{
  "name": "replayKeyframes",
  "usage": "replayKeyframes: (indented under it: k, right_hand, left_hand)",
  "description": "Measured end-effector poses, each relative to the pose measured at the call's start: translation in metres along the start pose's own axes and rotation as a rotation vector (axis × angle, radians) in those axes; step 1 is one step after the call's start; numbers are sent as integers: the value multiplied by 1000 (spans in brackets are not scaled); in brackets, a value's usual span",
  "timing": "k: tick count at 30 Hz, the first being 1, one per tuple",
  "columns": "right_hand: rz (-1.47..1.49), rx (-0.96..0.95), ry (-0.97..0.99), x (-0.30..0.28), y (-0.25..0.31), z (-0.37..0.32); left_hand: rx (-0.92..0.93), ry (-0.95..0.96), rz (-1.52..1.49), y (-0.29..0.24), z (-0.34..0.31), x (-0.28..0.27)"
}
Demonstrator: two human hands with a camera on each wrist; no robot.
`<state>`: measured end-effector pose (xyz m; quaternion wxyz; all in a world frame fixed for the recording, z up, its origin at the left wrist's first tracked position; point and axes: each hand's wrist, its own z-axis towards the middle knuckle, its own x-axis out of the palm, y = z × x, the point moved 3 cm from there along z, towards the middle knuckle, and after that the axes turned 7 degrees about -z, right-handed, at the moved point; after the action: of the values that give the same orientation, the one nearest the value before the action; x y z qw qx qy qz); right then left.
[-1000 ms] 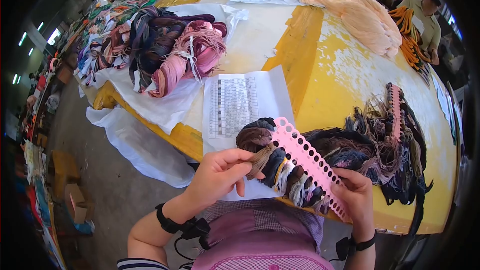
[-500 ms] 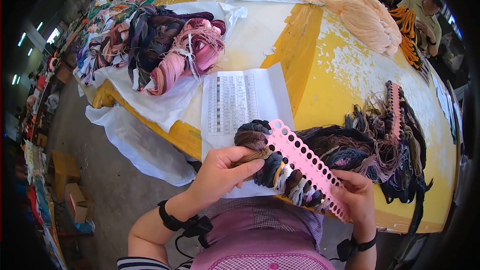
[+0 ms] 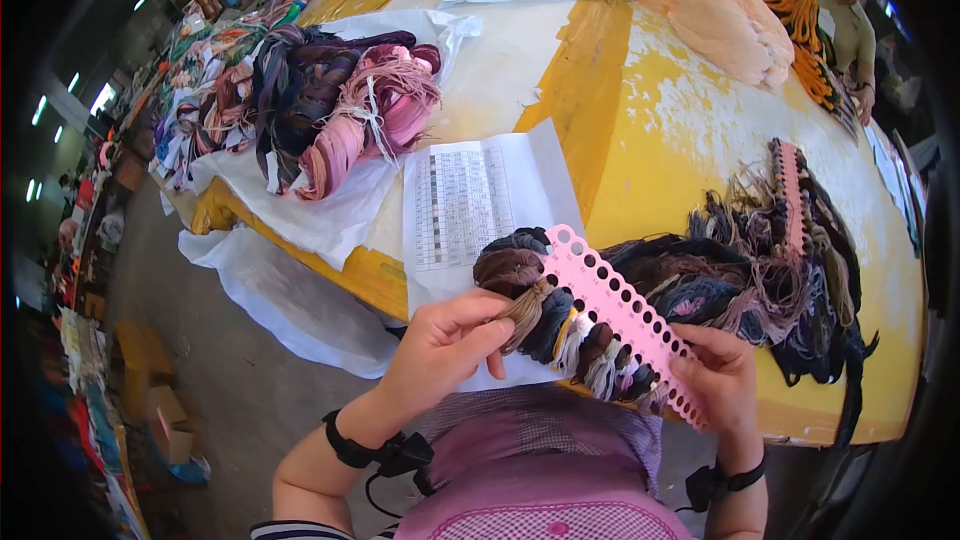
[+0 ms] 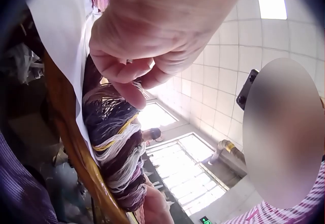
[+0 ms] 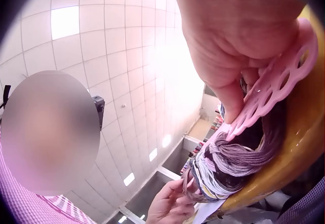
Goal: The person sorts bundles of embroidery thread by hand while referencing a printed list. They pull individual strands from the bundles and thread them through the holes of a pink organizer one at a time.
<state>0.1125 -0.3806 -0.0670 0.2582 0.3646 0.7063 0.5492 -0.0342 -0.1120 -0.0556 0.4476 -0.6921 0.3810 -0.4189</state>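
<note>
A pink thread card (image 3: 622, 318) with holes along both edges slants over the near edge of the table. Small skeins in dark blue, brown, yellow and white hang from its lower-left edge. My right hand (image 3: 724, 380) grips its lower right end, thumb on the face. At the upper left end, my left hand (image 3: 450, 348) pinches a tan-brown skein (image 3: 530, 313) between thumb and fingers. In the left wrist view several looped skeins (image 4: 119, 158) hang below that hand. The right wrist view shows the card's scalloped edge (image 5: 269, 92) under my right hand.
A printed chart (image 3: 465, 205) lies beneath the card. Pink and dark yarn hanks (image 3: 370, 130) are piled at left on white sheeting. A second pink card (image 3: 790, 195) with dark threads lies at right, a peach hank (image 3: 725, 25) farther back. Another person (image 3: 845, 10) stands at the far right.
My left hand drew the tan-brown skein leftward, then came back a little, and the skein's end now hangs downward. The card has shifted slightly right in view; my right hand keeps its grip.
</note>
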Motion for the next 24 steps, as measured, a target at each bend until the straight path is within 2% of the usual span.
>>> replayKeyframes:
  k: [6, 8, 12, 14, 17, 21, 24]
  right_hand:
    - [28, -6, 4, -2, -2, 1]
    - [15, -11, 15, -2, -1, 1]
    - [-78, -8, 48, -7, -6, 0]
    - [4, 11, 43, -3, -4, 0]
    - [-3, 52, 52, -6, -4, -1]
    - [-1, 11, 40, -4, -4, 1]
    - [-81, -13, 59, -8, -5, 0]
  left_hand:
    - [-31, 35, -19, -10, -4, 8]
    - [-109, -6, -127, -18, -4, 13]
    - [-84, -35, -140, -9, 2, 10]
    - [-63, 18, -33, -6, 5, 6]
    - [-20, -19, -97, -4, 8, 6]
    - [-6, -51, -161, -6, 7, 8]
    - [-6, -42, -84, -6, 6, 9]
